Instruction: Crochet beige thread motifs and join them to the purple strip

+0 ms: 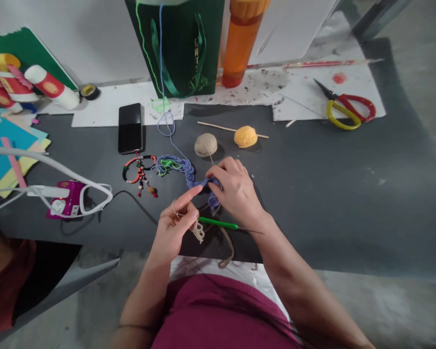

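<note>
My left hand [176,225] is closed with the thumb pressed on a small beige crochet piece [198,232], and yarn loops round a finger. Its index finger stretches out to a blue-purple crocheted strip [185,167]. Fingers and thumb of my right hand [236,186] pinch that strip near its end. A crochet hook with a green handle [220,223] lies between my hands, its thin metal tip pointing toward my right wrist. Beyond the hands sits a ball of beige yarn [205,145], with a strand running toward my right hand. Some bright green yarn [169,166] lies on the strip.
A yellow yarn ball [245,136] rests by a thin wooden stick [216,126]. Leftward are a phone [130,128], a beaded bracelet [131,174] and white cables [58,162]. A green bag [189,53], an orange bottle [241,46] and scissors [345,109] stand or lie behind.
</note>
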A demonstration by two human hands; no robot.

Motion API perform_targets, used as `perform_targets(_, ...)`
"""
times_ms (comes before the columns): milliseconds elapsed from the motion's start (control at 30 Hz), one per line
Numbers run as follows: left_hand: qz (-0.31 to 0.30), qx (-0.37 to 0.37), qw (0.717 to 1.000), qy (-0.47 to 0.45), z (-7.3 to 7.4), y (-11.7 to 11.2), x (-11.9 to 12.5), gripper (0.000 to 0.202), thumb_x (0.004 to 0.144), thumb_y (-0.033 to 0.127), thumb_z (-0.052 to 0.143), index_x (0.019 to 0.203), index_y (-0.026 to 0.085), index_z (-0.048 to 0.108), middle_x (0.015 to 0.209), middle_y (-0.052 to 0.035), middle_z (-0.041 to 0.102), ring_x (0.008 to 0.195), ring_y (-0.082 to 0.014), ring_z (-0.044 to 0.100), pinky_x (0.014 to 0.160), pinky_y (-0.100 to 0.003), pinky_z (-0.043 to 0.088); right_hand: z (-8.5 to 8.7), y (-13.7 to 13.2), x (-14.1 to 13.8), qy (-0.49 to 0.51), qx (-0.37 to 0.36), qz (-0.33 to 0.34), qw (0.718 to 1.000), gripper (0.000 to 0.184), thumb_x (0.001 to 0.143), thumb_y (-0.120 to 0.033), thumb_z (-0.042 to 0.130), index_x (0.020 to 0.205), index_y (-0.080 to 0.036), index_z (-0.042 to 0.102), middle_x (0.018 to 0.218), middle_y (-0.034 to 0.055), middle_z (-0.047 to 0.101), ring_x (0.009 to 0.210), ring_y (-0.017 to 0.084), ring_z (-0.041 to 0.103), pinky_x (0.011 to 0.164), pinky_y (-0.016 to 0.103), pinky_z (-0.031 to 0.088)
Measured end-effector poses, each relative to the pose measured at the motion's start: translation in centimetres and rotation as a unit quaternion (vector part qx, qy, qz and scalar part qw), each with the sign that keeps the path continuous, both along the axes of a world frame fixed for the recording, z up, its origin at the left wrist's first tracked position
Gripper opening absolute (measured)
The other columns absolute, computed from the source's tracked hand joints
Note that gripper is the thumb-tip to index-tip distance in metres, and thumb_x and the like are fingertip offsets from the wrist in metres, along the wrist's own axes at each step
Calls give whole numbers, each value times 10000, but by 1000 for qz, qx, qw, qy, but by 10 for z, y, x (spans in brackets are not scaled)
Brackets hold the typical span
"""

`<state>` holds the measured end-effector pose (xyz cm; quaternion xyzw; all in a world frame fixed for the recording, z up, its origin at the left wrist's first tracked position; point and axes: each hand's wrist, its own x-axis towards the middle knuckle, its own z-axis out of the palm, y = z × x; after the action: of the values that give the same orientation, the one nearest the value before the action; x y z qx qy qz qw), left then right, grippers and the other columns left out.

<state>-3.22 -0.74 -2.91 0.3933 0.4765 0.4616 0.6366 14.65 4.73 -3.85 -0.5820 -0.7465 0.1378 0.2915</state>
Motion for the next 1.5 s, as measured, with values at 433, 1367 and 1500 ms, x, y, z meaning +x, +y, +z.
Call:
perform_targets(433, -76, -37, 995, 53, 21, 42, -3, 317, 769, 256, 871, 1077, 196, 828, 622, 33, 598, 543, -101, 523, 531, -225, 426, 19, -4, 13, 369, -207, 40, 906, 220, 919, -415, 723, 853, -206, 737, 741, 2, 689, 669, 144, 558, 619, 287, 436)
perform_targets(1367, -151, -128, 980, 11, 14, 48, -5, 372, 699, 464, 931, 845, 160, 773, 671, 13, 664, 579, -106, 574, 588, -250, 469, 22, -11, 16, 442, -268, 58, 854, 346, 878, -535, 778, 845, -196, 717, 750, 12, 674, 687, 144, 574, 652, 287, 482)
perform_targets(1500, -164, -123, 979, 19, 15, 47, -5, 367, 717, 464, 917, 844, 161, 755, 667, 24, 641, 567, -101, 557, 586, -254, 467, 19, -11, 15, 462, -269, 41, 844, 400, 856, -585, 788, 821, -193, 713, 733, 8, 659, 658, 136, 546, 634, 287, 468)
